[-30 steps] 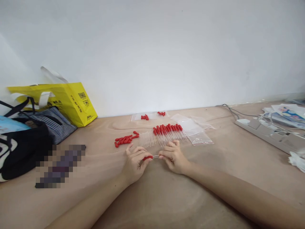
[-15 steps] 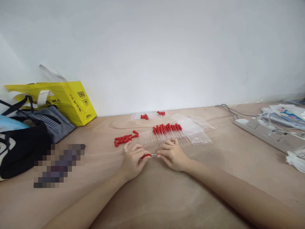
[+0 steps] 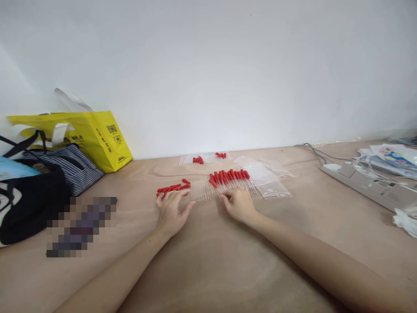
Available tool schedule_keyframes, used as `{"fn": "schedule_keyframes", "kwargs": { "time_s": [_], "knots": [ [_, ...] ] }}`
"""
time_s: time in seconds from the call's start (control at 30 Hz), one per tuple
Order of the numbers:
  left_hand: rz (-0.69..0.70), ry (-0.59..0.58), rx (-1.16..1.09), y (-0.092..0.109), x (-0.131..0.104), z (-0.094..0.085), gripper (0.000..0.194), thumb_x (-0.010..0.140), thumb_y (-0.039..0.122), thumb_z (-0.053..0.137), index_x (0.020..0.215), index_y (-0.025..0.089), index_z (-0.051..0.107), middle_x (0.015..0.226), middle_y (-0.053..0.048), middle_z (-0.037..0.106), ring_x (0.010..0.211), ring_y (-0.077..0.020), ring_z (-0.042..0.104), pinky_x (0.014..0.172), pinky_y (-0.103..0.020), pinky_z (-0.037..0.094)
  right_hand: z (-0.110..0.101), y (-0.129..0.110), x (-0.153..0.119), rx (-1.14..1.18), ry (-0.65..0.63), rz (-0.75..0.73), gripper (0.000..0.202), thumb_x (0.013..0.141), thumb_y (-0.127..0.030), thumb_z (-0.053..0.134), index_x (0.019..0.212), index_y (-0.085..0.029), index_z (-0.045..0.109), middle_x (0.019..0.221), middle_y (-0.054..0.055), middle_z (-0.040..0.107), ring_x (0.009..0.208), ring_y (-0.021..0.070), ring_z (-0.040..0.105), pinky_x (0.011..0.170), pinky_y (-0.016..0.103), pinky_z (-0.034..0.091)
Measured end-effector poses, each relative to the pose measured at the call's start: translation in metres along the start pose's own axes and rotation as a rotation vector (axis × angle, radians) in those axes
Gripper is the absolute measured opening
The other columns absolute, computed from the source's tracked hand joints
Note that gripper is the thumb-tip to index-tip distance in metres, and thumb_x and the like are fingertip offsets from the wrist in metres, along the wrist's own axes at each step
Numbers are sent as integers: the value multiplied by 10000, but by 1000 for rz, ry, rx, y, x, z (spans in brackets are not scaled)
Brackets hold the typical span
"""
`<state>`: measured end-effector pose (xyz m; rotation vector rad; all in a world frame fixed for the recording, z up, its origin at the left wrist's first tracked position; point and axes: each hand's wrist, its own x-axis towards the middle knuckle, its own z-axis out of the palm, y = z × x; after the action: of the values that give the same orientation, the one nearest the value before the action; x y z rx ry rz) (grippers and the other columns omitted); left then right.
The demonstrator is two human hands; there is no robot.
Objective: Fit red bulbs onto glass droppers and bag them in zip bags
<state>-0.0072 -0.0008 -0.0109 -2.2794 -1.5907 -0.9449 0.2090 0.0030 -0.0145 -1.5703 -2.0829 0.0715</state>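
Note:
My left hand (image 3: pixel 172 212) is spread over the near edge of a pile of loose red rubber bulbs (image 3: pixel 169 188), fingers apart. Right of the pile lies a row of clear thin tubes (image 3: pixel 201 190) without bulbs. Beyond my right hand (image 3: pixel 239 204) is a row of clear droppers with red bulbs (image 3: pixel 230 175), their bulbs pointing to the wall. The thumb and fingers of my right hand are closed on the lower end of the leftmost dropper (image 3: pixel 213 182), which lies tilted beside the row.
Clear plastic bags (image 3: pixel 273 189) lie right of the droppers, and another bag with small red bulbs (image 3: pixel 198 160) is near the wall. A yellow bag (image 3: pixel 97 139) and black bag (image 3: pixel 35 195) stand left. A power strip (image 3: pixel 361 182) with cables and papers is at right.
The red-bulbed dropper held between both hands has moved to the left end of the row in my right hand. My left hand has let go, opened and moved left to the loose bulbs.

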Motion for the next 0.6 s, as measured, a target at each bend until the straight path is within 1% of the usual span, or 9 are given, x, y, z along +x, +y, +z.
{"fn": "schedule_keyframes", "kwargs": {
  "time_s": [0.07, 0.13, 0.27, 0.33, 0.4, 0.47, 0.53, 0.6],
  "knots": [
    [-69, 17, 49, -8, 3, 1, 193, 756, 350, 506, 906, 241, 561, 972, -44, 618, 948, -236, 499, 862, -438, 242, 4, -3, 12, -17, 25, 106, 245, 825, -297, 404, 834, -230, 640, 768, 30, 642, 823, 180, 508, 695, 297, 238],
    [-111, 23, 92, -14, 5, 1, 165, 747, 338, 514, 869, 244, 573, 969, -38, 616, 939, -237, 494, 849, -435, 247, 10, -9, 23, -40, 50, 167, 243, 816, -316, 410, 862, -218, 626, 772, 40, 644, 843, 193, 514, 721, 311, 234],
    [-173, 31, 161, -22, 8, 0, 164, 737, 338, 523, 868, 258, 582, 976, -30, 606, 939, -249, 476, 852, -452, 227, 18, -19, 37, -60, 68, 208, 226, 798, -305, 420, 897, -186, 583, 775, 57, 638, 850, 204, 519, 744, 329, 226],
    [-190, 22, 173, -24, 8, 0, 166, 736, 340, 524, 865, 257, 586, 978, -34, 601, 947, -255, 469, 853, -459, 223, 17, -18, 42, -64, 100, 219, 207, 790, -284, 420, 901, -184, 563, 796, 58, 636, 854, 208, 517, 743, 333, 226],
    [-195, 7, 175, -25, 8, 0, 166, 732, 342, 528, 859, 254, 589, 975, -37, 599, 946, -257, 468, 851, -461, 227, 13, -11, 44, -73, 150, 253, 209, 787, -277, 416, 916, -181, 549, 815, 64, 633, 869, 217, 513, 746, 337, 225],
    [-190, -9, 175, -25, 8, 0, 159, 731, 340, 528, 849, 251, 589, 973, -36, 599, 939, -253, 471, 848, -456, 234, 5, 3, 44, -80, 184, 313, 222, 784, -276, 413, 935, -175, 542, 822, 71, 632, 886, 226, 508, 751, 342, 223],
    [-181, -17, 177, -25, 8, 0, 150, 735, 337, 524, 839, 253, 592, 979, -35, 596, 940, -249, 471, 845, -452, 240, -2, 20, 41, -85, 184, 372, 233, 779, -270, 413, 950, -174, 538, 820, 74, 632, 886, 231, 508, 749, 344, 223],
    [-171, -20, 181, -24, 8, 1, 144, 736, 339, 524, 829, 256, 596, 985, -36, 593, 946, -249, 469, 840, -452, 243, -7, 37, 36, -112, 174, 395, 242, 772, -266, 414, 962, -174, 533, 808, 73, 634, 879, 235, 509, 749, 346, 222]
  ]
}}
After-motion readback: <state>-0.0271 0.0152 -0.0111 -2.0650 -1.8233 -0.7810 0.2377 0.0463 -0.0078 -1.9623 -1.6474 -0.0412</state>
